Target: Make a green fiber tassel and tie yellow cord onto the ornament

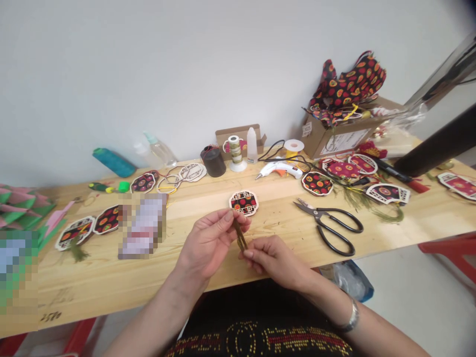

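Observation:
Over the near edge of the wooden table (111, 277), my two hands hold a small olive-green tassel (240, 235) between them. My left hand (208, 244) pinches its upper end between thumb and fingers. My right hand (274, 259), with a silver bangle on the wrist, pinches its lower end. Just beyond the hands lies a small round ornament (243, 203) with a white cut-out frame over red and black patterned cloth.
Black scissors (330, 224) lie to the right, a white glue gun (280, 170) behind them. Thread spools (235, 152), bottles and a dark cup (213, 160) stand near the wall. More patterned ornaments lie left and right. A cardboard box (342, 139) of patterned cloth stands at the back right.

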Tool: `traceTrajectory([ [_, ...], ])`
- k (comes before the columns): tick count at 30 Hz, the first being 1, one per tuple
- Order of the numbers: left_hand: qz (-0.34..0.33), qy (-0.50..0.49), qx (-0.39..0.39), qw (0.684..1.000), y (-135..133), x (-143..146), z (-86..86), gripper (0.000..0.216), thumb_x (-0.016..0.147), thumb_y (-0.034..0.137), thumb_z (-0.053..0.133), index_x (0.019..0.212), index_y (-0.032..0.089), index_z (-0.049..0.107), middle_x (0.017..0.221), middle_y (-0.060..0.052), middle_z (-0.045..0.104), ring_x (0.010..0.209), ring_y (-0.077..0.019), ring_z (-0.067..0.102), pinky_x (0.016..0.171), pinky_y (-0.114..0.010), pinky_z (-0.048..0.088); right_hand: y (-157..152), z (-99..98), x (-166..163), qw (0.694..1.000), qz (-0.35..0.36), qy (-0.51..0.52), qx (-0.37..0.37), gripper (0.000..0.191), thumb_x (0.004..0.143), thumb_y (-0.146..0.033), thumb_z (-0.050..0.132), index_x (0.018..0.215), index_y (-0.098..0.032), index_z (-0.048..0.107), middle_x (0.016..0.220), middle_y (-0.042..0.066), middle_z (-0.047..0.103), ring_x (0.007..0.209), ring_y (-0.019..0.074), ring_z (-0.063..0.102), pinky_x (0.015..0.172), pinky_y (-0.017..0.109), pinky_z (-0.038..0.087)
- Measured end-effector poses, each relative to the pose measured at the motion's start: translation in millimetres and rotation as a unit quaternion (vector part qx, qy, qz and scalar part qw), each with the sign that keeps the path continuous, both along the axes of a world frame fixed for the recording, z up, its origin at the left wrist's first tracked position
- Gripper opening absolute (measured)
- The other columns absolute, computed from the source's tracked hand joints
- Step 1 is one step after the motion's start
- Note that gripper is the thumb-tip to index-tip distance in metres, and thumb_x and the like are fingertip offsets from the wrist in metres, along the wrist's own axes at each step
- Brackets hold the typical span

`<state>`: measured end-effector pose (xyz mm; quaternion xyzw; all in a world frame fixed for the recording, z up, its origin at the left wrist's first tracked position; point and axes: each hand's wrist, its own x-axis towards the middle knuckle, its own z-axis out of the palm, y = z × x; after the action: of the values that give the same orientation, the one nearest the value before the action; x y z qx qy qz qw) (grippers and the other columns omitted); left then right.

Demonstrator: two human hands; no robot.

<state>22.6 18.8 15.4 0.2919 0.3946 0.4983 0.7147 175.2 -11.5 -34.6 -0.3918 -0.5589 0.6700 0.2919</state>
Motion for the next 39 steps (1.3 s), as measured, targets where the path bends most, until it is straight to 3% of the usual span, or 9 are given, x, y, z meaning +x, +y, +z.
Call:
traceTrajectory([
  [3, -0.020, 0.014, 0.016, 1.000, -2.0, -4.0, 4.7, 0.009, 0.073, 0.021, 0.070, 0.069, 0.013, 0.070, 0.068, -0.003, 0.066, 0.065, -0.0139, 0.062, 0.064, -0.027, 0.051, -3.9, 10.1, 18.5, 0.986, 0.100, -0.109, 0.079, 0.024, 0.085, -0.022, 0.050, 0.063, -0.015, 0.059, 0.056, -0.002, 0.054, 0.052, 0.0077, 0.045, 0.053, 0.023, 0.035],
  [5, -0.032, 0.036, 0.028, 0.998, -4.0, -5.3, 4.9, 0.009, 0.073, 0.020, 0.070, 0.070, 0.013, 0.071, 0.067, -0.003, 0.065, 0.054, -0.0087, 0.056, 0.052, -0.021, 0.045, -2.0, 19.1, 31.2, 0.974, 0.096, -0.163, 0.128, 0.023, 0.084, -0.020, 0.052, 0.064, -0.016, 0.062, 0.058, -0.002, 0.059, 0.055, 0.0083, 0.047, 0.055, 0.023, 0.037],
  [7, -0.040, 0.056, 0.030, 0.997, -6.1, -4.9, 3.0, 0.008, 0.074, 0.019, 0.069, 0.069, 0.013, 0.071, 0.067, -0.003, 0.065, 0.045, -0.0030, 0.046, 0.042, -0.015, 0.034, 3.2, 27.8, 39.6, 0.972, 0.015, -0.172, 0.158, 0.024, 0.085, -0.022, 0.051, 0.066, -0.016, 0.065, 0.060, -0.001, 0.061, 0.055, 0.0083, 0.048, 0.055, 0.023, 0.038],
  [10, -0.064, 0.077, 0.028, 0.995, -9.1, -2.4, -1.5, 0.010, 0.076, 0.020, 0.068, 0.069, 0.013, 0.070, 0.065, -0.003, 0.065, 0.042, -0.0002, 0.036, 0.040, -0.014, 0.025, 12.7, 37.2, 41.0, 0.965, -0.129, -0.122, 0.194, 0.020, 0.086, -0.025, 0.053, 0.078, -0.017, 0.069, 0.065, -0.001, 0.064, 0.058, 0.0086, 0.052, 0.056, 0.023, 0.041],
  [13, -0.095, 0.104, 0.038, 0.989, -11.4, -1.1, -5.0, 0.012, 0.077, 0.023, 0.067, 0.070, 0.014, 0.071, 0.064, -0.003, 0.065, 0.043, -0.0017, 0.034, 0.041, -0.016, 0.025, 19.6, 42.3, 33.9, 0.948, -0.179, -0.070, 0.252, 0.013, 0.082, -0.018, 0.058, 0.087, -0.017, 0.070, 0.075, 0.001, 0.067, 0.069, 0.0099, 0.058, 0.065, 0.024, 0.045],
  [18, -0.120, 0.173, 0.071, 0.975, -13.3, -4.5, -6.8, 0.013, 0.077, 0.027, 0.067, 0.070, 0.017, 0.072, 0.063, -0.003, 0.064, 0.045, -0.0057, 0.038, 0.042, -0.021, 0.028, 24.3, 45.7, 26.3, 0.948, -0.139, -0.040, 0.283, 0.012, 0.078, -0.015, 0.064, 0.087, -0.020, 0.071, 0.083, 0.002, 0.067, 0.077, 0.0118, 0.060, 0.069, 0.027, 0.047],
  [25, -0.164, 0.226, 0.098, 0.955, -15.3, -6.6, -1.1, 0.016, 0.076, 0.030, 0.067, 0.069, 0.017, 0.074, 0.062, -0.005, 0.064, 0.047, -0.0089, 0.038, 0.044, -0.024, 0.030, 23.8, 42.7, 27.8, 0.946, -0.123, -0.021, 0.300, 0.007, 0.076, -0.016, 0.068, 0.080, -0.022, 0.072, 0.074, 0.001, 0.066, 0.074, 0.0126, 0.059, 0.067, 0.028, 0.047],
  [35, -0.209, 0.199, 0.085, 0.954, -14.2, -9.0, 0.3, 0.016, 0.076, 0.030, 0.067, 0.068, 0.017, 0.072, 0.065, -0.008, 0.068, 0.047, -0.0097, 0.038, 0.045, -0.025, 0.030, 20.6, 50.4, 30.5, 0.892, -0.083, -0.063, 0.440, 0.008, 0.083, -0.017, 0.061, 0.078, -0.020, 0.067, 0.071, 0.001, 0.064, 0.072, 0.0129, 0.054, 0.070, 0.029, 0.045],
  [39, -0.218, 0.189, 0.074, 0.955, -14.4, -7.7, -0.5, 0.016, 0.075, 0.029, 0.067, 0.066, 0.016, 0.071, 0.064, -0.007, 0.067, 0.047, -0.0091, 0.038, 0.045, -0.024, 0.030, 19.1, 52.6, 32.0, 0.881, -0.048, -0.103, 0.460, 0.015, 0.088, -0.016, 0.053, 0.078, -0.019, 0.064, 0.075, 0.003, 0.064, 0.075, 0.0140, 0.052, 0.072, 0.031, 0.044],
])
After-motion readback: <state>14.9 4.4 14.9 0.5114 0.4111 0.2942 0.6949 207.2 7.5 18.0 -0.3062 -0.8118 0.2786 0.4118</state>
